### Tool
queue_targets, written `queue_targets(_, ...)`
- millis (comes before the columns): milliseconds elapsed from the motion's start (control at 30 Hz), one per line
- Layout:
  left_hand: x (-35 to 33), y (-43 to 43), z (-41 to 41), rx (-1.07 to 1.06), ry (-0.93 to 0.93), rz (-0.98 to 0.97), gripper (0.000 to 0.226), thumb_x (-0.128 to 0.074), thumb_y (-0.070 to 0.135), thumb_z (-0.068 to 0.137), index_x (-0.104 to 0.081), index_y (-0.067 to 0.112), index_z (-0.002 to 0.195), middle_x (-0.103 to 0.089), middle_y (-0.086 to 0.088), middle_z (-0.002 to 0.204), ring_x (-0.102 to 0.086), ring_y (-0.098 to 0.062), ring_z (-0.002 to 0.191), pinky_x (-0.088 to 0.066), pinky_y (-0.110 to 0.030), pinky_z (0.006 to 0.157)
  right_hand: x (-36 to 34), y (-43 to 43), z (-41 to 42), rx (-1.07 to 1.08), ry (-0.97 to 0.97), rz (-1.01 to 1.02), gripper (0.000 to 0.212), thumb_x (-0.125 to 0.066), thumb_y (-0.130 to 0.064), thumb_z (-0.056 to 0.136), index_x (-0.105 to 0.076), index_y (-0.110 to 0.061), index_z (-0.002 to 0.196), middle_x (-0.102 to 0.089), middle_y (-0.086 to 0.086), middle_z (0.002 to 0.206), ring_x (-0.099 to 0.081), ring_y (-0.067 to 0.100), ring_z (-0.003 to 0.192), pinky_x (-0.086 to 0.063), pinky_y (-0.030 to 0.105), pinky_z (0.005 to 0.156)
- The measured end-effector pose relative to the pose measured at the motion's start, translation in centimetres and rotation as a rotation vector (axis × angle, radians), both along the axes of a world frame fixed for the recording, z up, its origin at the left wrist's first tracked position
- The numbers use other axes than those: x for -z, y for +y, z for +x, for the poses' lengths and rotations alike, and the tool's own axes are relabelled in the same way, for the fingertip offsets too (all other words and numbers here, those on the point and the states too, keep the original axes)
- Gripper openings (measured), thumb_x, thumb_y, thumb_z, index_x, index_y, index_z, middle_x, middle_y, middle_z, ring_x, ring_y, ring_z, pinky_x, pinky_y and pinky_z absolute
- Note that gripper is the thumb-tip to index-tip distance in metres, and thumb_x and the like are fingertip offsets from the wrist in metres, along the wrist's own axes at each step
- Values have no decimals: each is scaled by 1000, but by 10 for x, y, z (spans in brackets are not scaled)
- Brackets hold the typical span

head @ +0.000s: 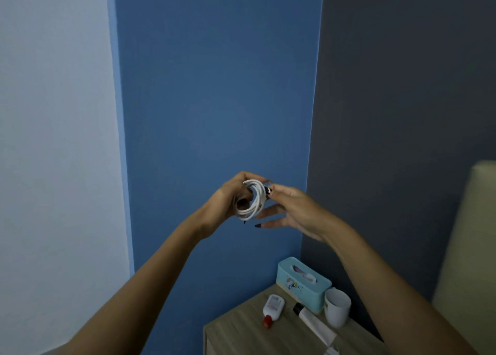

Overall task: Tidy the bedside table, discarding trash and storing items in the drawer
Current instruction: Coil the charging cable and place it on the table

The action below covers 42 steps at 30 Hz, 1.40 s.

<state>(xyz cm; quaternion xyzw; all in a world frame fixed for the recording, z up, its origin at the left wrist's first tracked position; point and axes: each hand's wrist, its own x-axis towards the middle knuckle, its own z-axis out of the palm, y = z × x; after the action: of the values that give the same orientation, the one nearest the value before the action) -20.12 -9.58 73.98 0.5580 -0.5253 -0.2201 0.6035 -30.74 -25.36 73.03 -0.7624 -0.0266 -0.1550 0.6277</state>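
Note:
A coiled white cable (253,200) is raised in front of the blue wall, well above the bedside table. My left hand (228,201) grips the coil with its fingers through the loops. My right hand (290,209) pinches the cable's dark plug end at the coil's right side, its other fingers spread. On the wooden bedside table (241,333) at the lower right lie a small white bottle with a red cap (273,309) and a white tube with a black cap (312,322). A white cup (336,310) and a teal tissue box (303,282) stand behind them. The drawer is out of view.
The table stands in the corner between the blue wall and the dark grey wall. A beige padded headboard (467,247) rises at the right edge. A small white object (331,350) lies at the bottom edge of the table.

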Motion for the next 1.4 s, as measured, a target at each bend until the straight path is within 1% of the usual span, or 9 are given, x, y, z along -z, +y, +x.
queue_targets(133,2,-1,-2,-74,-37,-18,27,-38,24,82,-53,13,102,-55,6,62,-50,-7,51,-40,-20,49,4,-3,6,125,-73,146,13,-52,-24,93,-53,-19,80,-73,11,91,-74,36,82,-60,39,73)
queue_targets(233,5,-1,-3,-128,-58,-42,16,-41,21,77,-49,15,90,-50,4,63,-43,-8,49,-37,-22,48,11,-1,7,17,-30,241,6,-56,-17,91,-55,-14,96,-73,14,91,-73,37,85,-59,47,82)
queue_targets(333,6,-3,-1,-182,-95,-50,8,-44,16,84,-49,17,90,-52,10,63,-44,-3,50,-37,-16,49,15,4,7,-63,11,322,27,-56,-16,87,-60,-8,112,-67,14,86,-71,34,86,-57,48,86)
queue_targets(667,12,-4,-3,-222,-186,8,23,-41,-3,92,-48,8,111,-57,0,84,-50,-9,70,-41,-19,64,12,7,12,50,40,181,39,-71,-17,80,-55,-16,115,-75,12,90,-73,26,81,-60,38,78)
queue_targets(933,18,-12,-5,-236,-199,60,20,-42,39,82,-46,28,98,-57,2,85,-54,-5,68,-42,-22,60,11,13,12,31,32,158,33,-62,-5,88,-58,-12,120,-72,15,95,-72,23,84,-59,33,74)
queue_targets(1033,17,-12,1,-261,-215,97,22,-38,32,82,-52,24,97,-62,0,82,-52,-9,64,-41,-25,61,9,6,9,148,41,-54,25,-61,-6,86,-67,-12,110,-69,20,101,-74,23,87,-61,34,78)
queue_targets(1167,16,-8,7,-306,-353,138,32,-30,35,94,-58,19,95,-60,12,70,-40,-5,52,-34,-21,55,10,-4,8,364,60,-466,19,-57,-12,90,-75,-17,94,-75,3,91,-74,13,78,-58,50,85)
queue_targets(1267,17,-9,6,-315,-425,122,39,-32,49,97,-58,19,95,-52,0,72,-41,-12,60,-36,-28,61,7,-6,5,377,57,-420,17,-60,-13,91,-77,-16,91,-77,3,86,-75,12,76,-61,41,78)
queue_targets(1400,21,-13,10,-370,-495,126,20,-41,32,101,-56,20,108,-47,2,65,-41,-13,57,-37,-30,59,0,-10,-1,365,117,-176,15,-62,-4,87,-73,-9,96,-77,11,84,-76,21,74,-61,27,66)
